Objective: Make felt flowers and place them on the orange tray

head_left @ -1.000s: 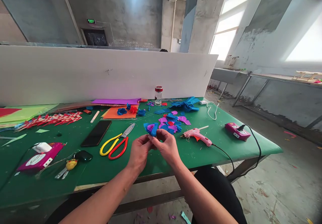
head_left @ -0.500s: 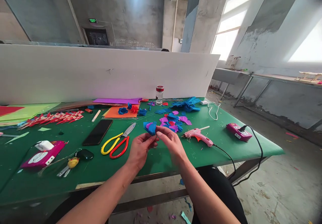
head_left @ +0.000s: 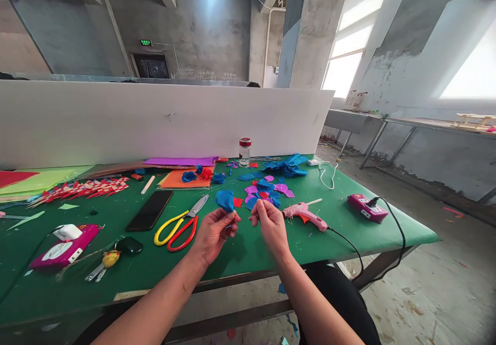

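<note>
A small crumpled blue paper flower (head_left: 225,200) stands up from the pinched fingers of my left hand (head_left: 214,234). Its base is hidden by the thumb and fingertips. To its right, apart from it, is my right hand (head_left: 270,226), with thumb and forefinger pressed together; whatever they hold is too small to make out. Behind that hand lie loose purple, red and blue paper pieces (head_left: 284,189). A pink glue gun (head_left: 308,216) rests close to the right hand. Scissors (head_left: 186,223) with yellow and red handles lie left of my left hand.
A black phone (head_left: 150,210), keys (head_left: 104,262) and a magenta power strip (head_left: 65,247) lie on the left. Finished-looking blue paper curls (head_left: 189,176) sit near an orange sheet (head_left: 170,181). A glass jar (head_left: 244,154) stands before the white board (head_left: 209,123). Another power strip (head_left: 367,207) is at right.
My right hand has come away from the blue paper flower and moved slightly right. The left hand keeps hold of the flower, which now shows its blue side. The view has tilted up slightly.
</note>
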The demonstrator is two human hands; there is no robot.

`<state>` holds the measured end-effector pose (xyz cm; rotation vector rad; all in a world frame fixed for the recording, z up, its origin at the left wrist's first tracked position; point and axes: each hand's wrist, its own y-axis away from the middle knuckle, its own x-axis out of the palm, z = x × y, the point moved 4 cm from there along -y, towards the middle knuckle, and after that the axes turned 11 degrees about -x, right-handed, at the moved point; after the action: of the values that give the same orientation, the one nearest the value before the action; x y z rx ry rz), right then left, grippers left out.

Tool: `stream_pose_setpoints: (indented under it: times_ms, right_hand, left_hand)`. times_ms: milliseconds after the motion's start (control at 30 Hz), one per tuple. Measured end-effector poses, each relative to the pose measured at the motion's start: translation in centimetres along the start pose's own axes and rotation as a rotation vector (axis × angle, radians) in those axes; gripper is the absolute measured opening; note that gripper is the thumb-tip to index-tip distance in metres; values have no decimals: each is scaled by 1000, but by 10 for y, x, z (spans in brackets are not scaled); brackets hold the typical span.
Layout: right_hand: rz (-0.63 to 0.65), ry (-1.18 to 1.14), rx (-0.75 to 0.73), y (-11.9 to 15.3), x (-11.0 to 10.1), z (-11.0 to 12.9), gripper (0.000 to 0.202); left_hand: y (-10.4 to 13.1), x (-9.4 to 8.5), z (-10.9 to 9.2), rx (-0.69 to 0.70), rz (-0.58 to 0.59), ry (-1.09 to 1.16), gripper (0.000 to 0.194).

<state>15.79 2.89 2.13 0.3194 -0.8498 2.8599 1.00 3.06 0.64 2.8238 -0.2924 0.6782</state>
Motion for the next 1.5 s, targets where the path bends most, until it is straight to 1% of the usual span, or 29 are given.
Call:
stream_pose_setpoints:
  times_ms: [100, 167, 233, 300, 367, 433, 500, 567, 633, 700, 767, 833, 900, 1000, 1067, 1167, 1367, 1500]
  right_hand:
    - [63, 25, -17, 2, 4, 5, 29]
    - [54, -14, 21, 3, 3, 5, 23]
    - [4, -76, 83, 4, 1, 2, 20]
    - [-46, -136, 134, 4, -2, -2, 22]
    - [-64, -179, 158, 3, -3, -5, 25]
    - [-19, -191, 163, 2, -2, -5, 26]
    - [60, -132, 129, 1, 0, -3, 29]
    - [108, 3, 69, 1, 1, 0, 28]
    - [96, 142, 26, 2, 0, 2, 29]
    - [76, 212, -15, 4, -1, 2, 31]
    - [87, 215, -85, 5, 1, 3, 27]
    - [122, 194, -139, 7, 5, 4, 27]
    - [161, 163, -127, 9, 9, 5, 28]
    - [204, 115, -50, 13, 14, 4, 26]
    - [206, 105, -24, 15, 15, 5, 26]
    - [197, 110, -33, 16, 16, 8, 26]
    - [199, 156, -124, 17, 17, 18, 25]
    - [183, 295, -204, 20, 17, 21, 26]
  left_hand:
    - [-1, -1, 1, -6, 0, 5, 25]
    - [-1, -1, 1, -9, 1, 8, 24]
    - [0, 0, 1, -9, 1, 10, 24]
    - [1, 0, 1, -12, 5, 15, 23]
    - [1, 1, 1, -13, 7, 18, 23]
    - [1, 0, 2, -15, 6, 21, 24]
    - [1, 0, 1, -17, 3, 24, 24]
    - [1, 1, 1, -20, 4, 29, 25]
    - [1, 2, 1, -16, 6, 32, 26]
    - [1, 2, 1, -14, 8, 31, 25]
    - [0, 2, 2, -13, 10, 27, 24]
    - [-1, 1, 3, -10, 15, 26, 24]
    - [-2, 0, 3, -4, 19, 23, 25]
    - [-3, -2, 4, 0, 28, 16, 26]
    - [-3, -2, 4, 2, 38, 16, 26]
    - [-3, -1, 4, 6, 51, 17, 24]
    - [-3, 0, 4, 16, 54, 14, 23]
    - [-3, 1, 4, 30, 40, -14, 25]
